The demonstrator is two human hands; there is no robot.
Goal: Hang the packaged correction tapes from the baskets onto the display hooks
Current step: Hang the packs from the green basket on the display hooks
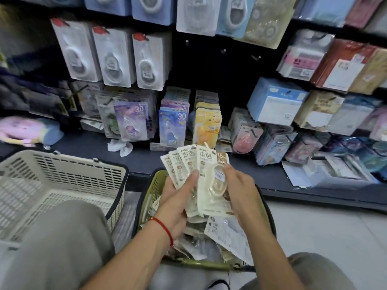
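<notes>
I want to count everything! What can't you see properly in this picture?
- Head view: fanned cream packs, rear ones overlapped; count unclear.
- Green basket: contents hidden by both hands, left and right.
- Bare hooks: small, dark.
- Top-row packs: cut by edge.
- Left shelf: blurred.

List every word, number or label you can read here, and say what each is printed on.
"本色": on the cream packs fanned in both hands.
"BaBa": top edge of those packs, roughly; small.
"15": brown corner of the front pack.
"30": purple pack on the shelf.
"30": blue pack beside it.
All other print on hanging packs and price stickers is too small or blurred.
</notes>
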